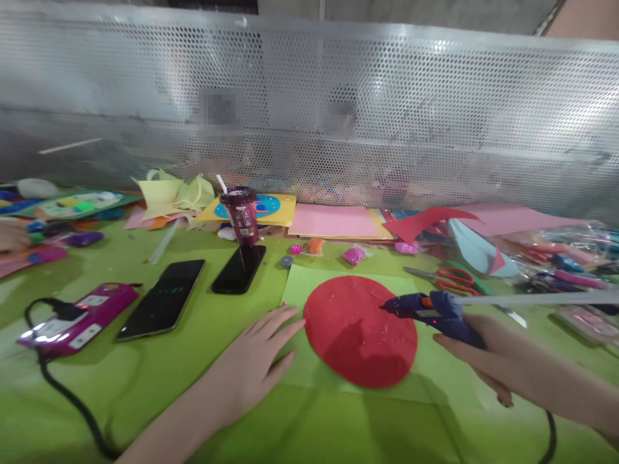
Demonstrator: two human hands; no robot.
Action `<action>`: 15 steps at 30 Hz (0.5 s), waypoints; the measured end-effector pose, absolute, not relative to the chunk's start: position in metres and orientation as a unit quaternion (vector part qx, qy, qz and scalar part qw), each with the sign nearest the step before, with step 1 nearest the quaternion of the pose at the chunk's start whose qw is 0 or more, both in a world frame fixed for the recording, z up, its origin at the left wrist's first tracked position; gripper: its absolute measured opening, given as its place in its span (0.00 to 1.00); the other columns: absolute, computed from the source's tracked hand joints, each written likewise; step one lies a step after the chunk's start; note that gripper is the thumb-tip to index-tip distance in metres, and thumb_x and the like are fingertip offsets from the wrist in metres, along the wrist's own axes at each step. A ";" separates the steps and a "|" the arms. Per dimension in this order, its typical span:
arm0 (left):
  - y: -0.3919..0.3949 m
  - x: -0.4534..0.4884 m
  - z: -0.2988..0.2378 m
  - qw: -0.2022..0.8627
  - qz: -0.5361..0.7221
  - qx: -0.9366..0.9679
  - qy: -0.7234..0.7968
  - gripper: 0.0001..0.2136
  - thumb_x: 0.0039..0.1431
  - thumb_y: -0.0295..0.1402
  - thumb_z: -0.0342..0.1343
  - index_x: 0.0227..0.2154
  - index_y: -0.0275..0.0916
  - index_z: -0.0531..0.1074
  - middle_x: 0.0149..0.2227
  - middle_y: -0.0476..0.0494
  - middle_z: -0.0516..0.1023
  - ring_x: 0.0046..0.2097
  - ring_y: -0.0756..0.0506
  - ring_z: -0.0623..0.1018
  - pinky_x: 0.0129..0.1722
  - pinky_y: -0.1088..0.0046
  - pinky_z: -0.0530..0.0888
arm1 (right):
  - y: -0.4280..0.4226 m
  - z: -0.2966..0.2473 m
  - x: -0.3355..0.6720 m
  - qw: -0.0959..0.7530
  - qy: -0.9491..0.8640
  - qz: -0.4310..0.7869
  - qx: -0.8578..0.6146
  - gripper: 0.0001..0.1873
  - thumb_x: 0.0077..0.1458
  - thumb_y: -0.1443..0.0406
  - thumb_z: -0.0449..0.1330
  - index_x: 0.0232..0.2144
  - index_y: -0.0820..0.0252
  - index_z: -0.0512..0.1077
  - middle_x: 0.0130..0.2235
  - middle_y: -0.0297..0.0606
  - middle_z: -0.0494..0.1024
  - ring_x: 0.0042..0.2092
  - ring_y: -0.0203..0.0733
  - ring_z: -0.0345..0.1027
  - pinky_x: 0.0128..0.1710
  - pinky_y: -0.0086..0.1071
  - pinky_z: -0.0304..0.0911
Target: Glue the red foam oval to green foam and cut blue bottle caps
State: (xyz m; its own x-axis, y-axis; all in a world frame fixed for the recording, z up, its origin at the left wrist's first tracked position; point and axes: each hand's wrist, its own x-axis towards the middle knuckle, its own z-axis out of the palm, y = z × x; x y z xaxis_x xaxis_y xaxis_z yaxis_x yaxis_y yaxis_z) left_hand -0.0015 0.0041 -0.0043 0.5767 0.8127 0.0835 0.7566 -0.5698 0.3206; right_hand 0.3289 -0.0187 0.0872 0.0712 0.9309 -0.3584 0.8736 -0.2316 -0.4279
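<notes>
The green surface (pixel 169 393) carries a paler sheet (pixel 302 280), well in from the far edge, and on that sheet lies the red disc (pixel 355 322). The left grip (pixel 256 361) is released, fingers spread at the sheet's left edge, tips just beside the disc; light pressure there should steady both layers, with fingers kept clear of a probably hot nozzle. The right grip (pixel 503 348) grasps the gun (pixel 430 308) by its handle; whether a finger squeezes the trigger cannot be told. Mind the scissors (pixel 454 280) just beyond the gun, toward the far edge. The stick (pixel 536 298) points toward the right edge and is best left free to feed. The nozzle (pixel 383 307) is over the disc's right half: small, even dabs, each ended with a quick twist, would likely limit stringing. Shiny specks (pixel 384 338), seemingly glue, dot the disc and are best not smeared.
</notes>
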 end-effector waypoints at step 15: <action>0.003 -0.001 -0.005 0.140 0.136 0.872 0.448 0.21 0.64 0.40 0.40 0.59 0.49 0.54 0.62 0.47 0.57 0.62 0.40 0.57 0.59 0.52 0.59 | 0.025 0.094 0.301 0.033 -0.661 0.297 -0.688 0.14 0.57 0.57 0.48 0.38 0.61 0.61 0.13 0.25 0.63 0.14 0.32 0.58 0.11 0.21 0.51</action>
